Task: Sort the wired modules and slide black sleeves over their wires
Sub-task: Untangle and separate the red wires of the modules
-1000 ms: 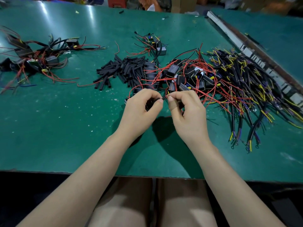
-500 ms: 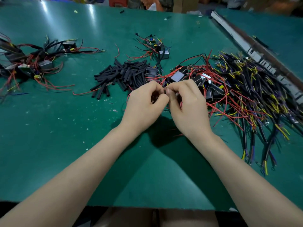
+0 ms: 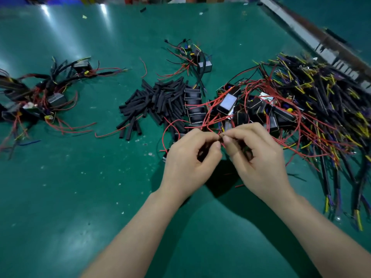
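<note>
My left hand and my right hand meet fingertip to fingertip over the green table. Between them they pinch thin red wires and a small dark piece, too small to tell whether it is a sleeve. The wires lead up into a tangle of black modules. A heap of short black sleeves lies just left of that tangle. A module under my left palm is mostly hidden.
A finished-looking bunch of sleeved modules lies at the far left. A small cluster of modules sits behind the sleeves. A large mass of black, yellow and purple wires fills the right side. A metal rail borders the table's right.
The view has tilted and the table appears shifted. Both hands stay together at the wires; my fingertips have drawn slightly apart along the red wire.
</note>
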A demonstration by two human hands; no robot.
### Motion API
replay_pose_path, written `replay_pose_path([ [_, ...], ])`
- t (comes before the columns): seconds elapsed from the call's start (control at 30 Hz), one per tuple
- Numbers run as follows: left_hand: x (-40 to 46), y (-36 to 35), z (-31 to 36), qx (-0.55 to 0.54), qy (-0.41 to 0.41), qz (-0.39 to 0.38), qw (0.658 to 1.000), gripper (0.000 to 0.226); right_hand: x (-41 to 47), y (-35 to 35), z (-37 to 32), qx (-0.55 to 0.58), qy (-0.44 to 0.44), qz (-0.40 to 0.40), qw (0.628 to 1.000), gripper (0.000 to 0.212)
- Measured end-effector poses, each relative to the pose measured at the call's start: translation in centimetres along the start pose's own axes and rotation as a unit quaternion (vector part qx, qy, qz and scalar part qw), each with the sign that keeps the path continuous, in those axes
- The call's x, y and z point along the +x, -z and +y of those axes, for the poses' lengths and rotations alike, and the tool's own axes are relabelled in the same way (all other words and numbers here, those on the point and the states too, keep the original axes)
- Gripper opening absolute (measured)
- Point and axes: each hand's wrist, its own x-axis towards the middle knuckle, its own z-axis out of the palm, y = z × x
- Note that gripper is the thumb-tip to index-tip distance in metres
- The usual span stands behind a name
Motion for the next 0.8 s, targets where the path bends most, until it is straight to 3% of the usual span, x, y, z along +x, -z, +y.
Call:
replay_pose_path([
  [0.47, 0.4, 0.5, 0.1, 0.019, -0.002, 0.036, 0.999, 0.017, 1.1, -0.1, 0.2, 0.056, -0.008, -0.041, 0.998, 0.013],
  [0.63, 0.1, 0.7, 0.7, 0.07, -0.024, 0.037, 0.997, 0.015, 1.1, 0.4, 0.1, 0.069, 0.0, -0.053, 0.996, 0.012],
  [0.8, -0.1, -0.1, 0.8, 0.054, 0.018, 0.041, 0.998, 0.011, 0.9, 0.8, 0.3, 0.042, -0.006, -0.089, 0.995, 0.015],
])
